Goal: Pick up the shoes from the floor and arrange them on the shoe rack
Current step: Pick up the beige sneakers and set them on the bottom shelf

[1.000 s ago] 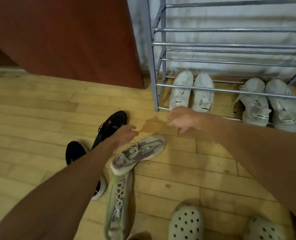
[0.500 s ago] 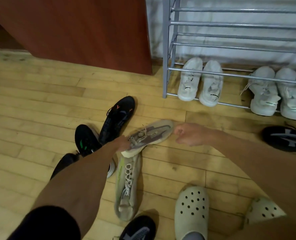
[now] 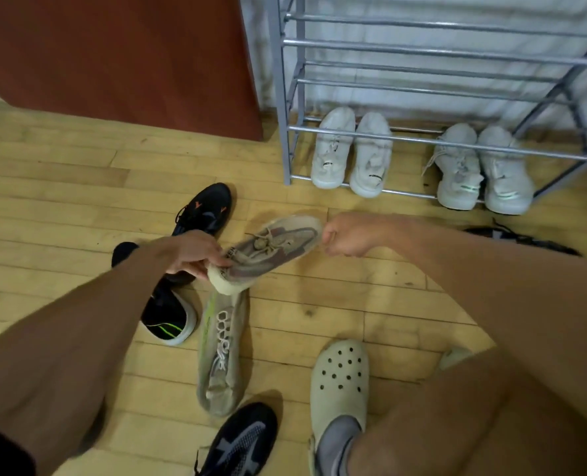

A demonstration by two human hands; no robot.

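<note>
The left hand (image 3: pixel 196 257) is gripping the beige sneaker (image 3: pixel 271 247) by its heel, with fingers curled round the collar, and seems to be holding it low over the floor (image 3: pixel 62 187). The sneaker's long axis is running from heel at lower left to toe at upper right, toward the shoe rack (image 3: pixel 422 140). The right hand (image 3: pixel 348 235) is curling at the toe, nearer the rack; whether it is pinching the toe cannot be told. The left forearm is hiding part of a green-striped black shoe (image 3: pixel 166 317).
</note>
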